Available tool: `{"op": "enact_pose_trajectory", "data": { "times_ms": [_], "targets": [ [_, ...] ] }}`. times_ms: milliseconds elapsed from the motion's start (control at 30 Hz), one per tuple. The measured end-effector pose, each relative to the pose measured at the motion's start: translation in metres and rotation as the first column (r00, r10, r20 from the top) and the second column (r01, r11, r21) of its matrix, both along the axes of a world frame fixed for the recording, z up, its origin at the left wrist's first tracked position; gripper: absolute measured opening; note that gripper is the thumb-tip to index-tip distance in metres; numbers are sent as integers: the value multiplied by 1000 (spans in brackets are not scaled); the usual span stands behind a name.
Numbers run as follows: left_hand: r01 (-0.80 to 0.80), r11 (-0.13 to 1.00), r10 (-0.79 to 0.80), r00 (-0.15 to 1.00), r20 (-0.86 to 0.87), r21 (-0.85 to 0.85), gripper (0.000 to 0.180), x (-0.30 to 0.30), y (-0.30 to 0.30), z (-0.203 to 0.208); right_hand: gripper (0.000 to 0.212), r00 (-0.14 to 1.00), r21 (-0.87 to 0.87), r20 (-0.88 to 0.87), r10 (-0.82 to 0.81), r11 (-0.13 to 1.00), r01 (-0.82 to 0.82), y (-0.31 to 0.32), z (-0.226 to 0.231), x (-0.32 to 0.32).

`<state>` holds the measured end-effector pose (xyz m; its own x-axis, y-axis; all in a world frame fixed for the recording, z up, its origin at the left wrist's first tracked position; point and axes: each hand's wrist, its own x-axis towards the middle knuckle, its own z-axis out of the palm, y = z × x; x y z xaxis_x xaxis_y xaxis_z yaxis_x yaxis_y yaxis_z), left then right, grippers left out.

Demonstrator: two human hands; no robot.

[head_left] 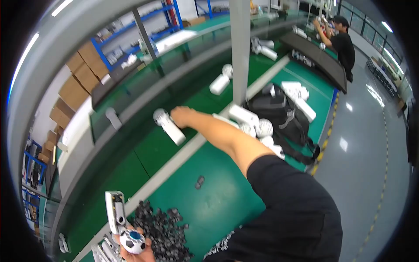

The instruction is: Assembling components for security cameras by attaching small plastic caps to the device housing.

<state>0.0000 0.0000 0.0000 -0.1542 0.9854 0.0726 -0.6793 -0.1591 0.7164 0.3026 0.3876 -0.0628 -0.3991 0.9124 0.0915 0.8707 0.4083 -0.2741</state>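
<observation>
At the lower left, my left hand (pixel 147 252) is closed round a white device (pixel 115 212) with a long body and a round head patterned like a football. A blue disc (pixel 135 236) shows on that head, and the long body appears hollow on one side. My right arm stretches across to the green conveyor belt, where my right hand (pixel 181 117) is right beside another white device (pixel 171 129) with a round grey end. Its fingers are largely hidden, so I cannot tell whether they grip the device. Many small black parts (pixel 161 229) lie heaped beside my left hand.
A single black part (pixel 199 182) lies on the green table (pixel 218 192). A black backpack (pixel 275 109) sits to the right among several white devices (pixel 264 128). A grey post (pixel 240 52) rises beyond my right arm. At the far right, a person (pixel 342 46) works at the line.
</observation>
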Motion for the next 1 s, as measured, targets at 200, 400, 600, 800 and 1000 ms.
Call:
{"op": "enact_pose_trajectory", "data": {
  "times_ms": [200,400,600,800,1000],
  "targets": [
    [-8,992,22,994,109,-129,38,23,4,17,20,998,-63,-26,-52,997,50,3,-8,23],
    [-15,998,22,995,101,-65,42,27,-1,23,16,991,122,-104,-80,988,93,-2,4,35],
    [17,999,-13,995,97,-40,48,26,-4,27,12,913,369,-385,130,929,23,-47,93,86],
    [75,996,-74,997,24,-51,51,52,19,39,9,808,803,-466,361,556,215,-183,255,174],
    [19,1000,-18,999,-47,10,58,94,49,60,30,917,922,-387,98,42,385,-120,425,265]
  ]
}}
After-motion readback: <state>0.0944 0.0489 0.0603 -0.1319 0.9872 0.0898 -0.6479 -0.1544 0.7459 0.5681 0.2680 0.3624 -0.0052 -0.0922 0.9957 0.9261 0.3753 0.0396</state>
